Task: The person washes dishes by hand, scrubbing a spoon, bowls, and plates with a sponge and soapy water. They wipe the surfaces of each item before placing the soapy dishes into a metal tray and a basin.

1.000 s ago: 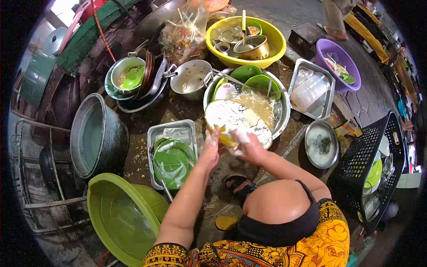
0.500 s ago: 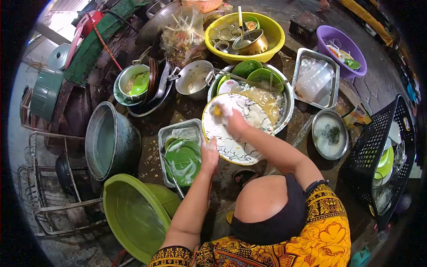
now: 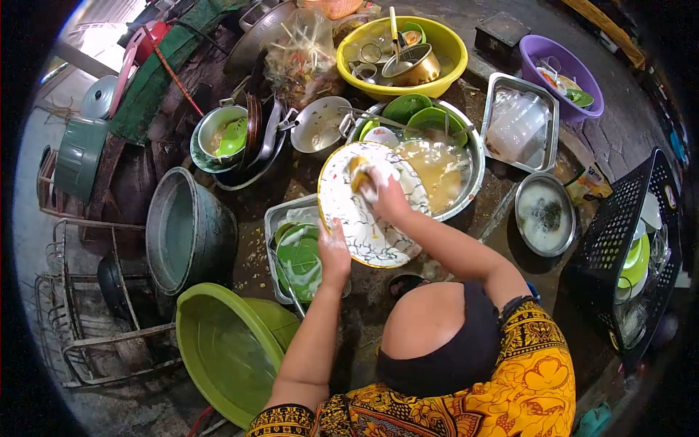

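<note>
A white oval plate (image 3: 384, 244) with dark crackle lines and a yellow rim is tilted up in front of me. My left hand (image 3: 335, 255), soapy, grips its lower left edge with the thumb on the face. On the plate's upper part my right hand (image 3: 384, 191), covered in suds, presses a yellow sponge (image 3: 358, 175). Behind the plate stands a metal basin (image 3: 477, 171) of cloudy water with green plates in it. Beside my left hand, a metal tray (image 3: 271, 226) holds soapy green leaf-shaped plates (image 3: 300, 256).
A bowl of suds (image 3: 545, 218) and a black crate (image 3: 619, 211) of dishes stand right. Left are a grey tub (image 3: 191, 226) and a green tub (image 3: 218, 349). At the back are a yellow basin (image 3: 455, 47) of dishes, a purple basin (image 3: 535, 58) and stacked pots (image 3: 222, 131).
The plate has shifted slightly left and is turned more upright. My right hand and the sponge have moved a little across its upper face. My left hand still holds the edge.
</note>
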A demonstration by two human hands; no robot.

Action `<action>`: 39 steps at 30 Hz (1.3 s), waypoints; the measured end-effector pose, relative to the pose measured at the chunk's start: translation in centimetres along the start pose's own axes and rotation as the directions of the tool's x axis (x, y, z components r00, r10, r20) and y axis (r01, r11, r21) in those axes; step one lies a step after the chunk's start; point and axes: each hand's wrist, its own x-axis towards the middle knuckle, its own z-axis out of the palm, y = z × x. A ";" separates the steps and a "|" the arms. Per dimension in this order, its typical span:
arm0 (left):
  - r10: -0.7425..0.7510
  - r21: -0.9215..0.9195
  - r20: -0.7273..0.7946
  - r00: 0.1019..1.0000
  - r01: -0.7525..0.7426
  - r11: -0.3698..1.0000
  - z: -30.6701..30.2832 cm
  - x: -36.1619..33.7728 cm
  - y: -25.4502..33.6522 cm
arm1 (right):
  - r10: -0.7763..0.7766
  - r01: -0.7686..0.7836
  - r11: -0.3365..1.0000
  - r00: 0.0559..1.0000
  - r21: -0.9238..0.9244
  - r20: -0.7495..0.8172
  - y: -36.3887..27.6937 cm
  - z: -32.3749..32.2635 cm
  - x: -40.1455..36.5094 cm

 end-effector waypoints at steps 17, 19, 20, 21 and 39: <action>0.179 -0.025 -0.095 0.979 -0.182 0.983 -1.1 -0.8 2.0 | 0.047 -0.048 0.999 0.998 -0.019 -0.041 -1.4 -3.1 -1.0; 0.193 0.037 -0.034 0.981 -0.192 0.981 -1.0 -0.7 1.7 | -0.135 0.129 0.986 0.990 0.107 0.051 -2.7 -1.4 -1.7; 0.193 0.039 -0.037 0.980 -0.192 0.981 -1.0 -0.7 1.5 | -0.201 0.182 0.973 0.970 0.145 0.135 -3.8 -1.0 -2.8; 0.150 0.025 -0.046 0.988 -0.149 0.989 -1.1 -0.5 1.3 | -0.332 0.316 0.939 0.936 0.136 0.117 -4.2 -0.6 -4.1; 0.157 0.001 -0.082 0.984 -0.158 0.987 -1.4 -2.3 0.4 | 0.104 -0.093 0.994 0.970 -0.059 0.222 0.5 -2.3 -2.3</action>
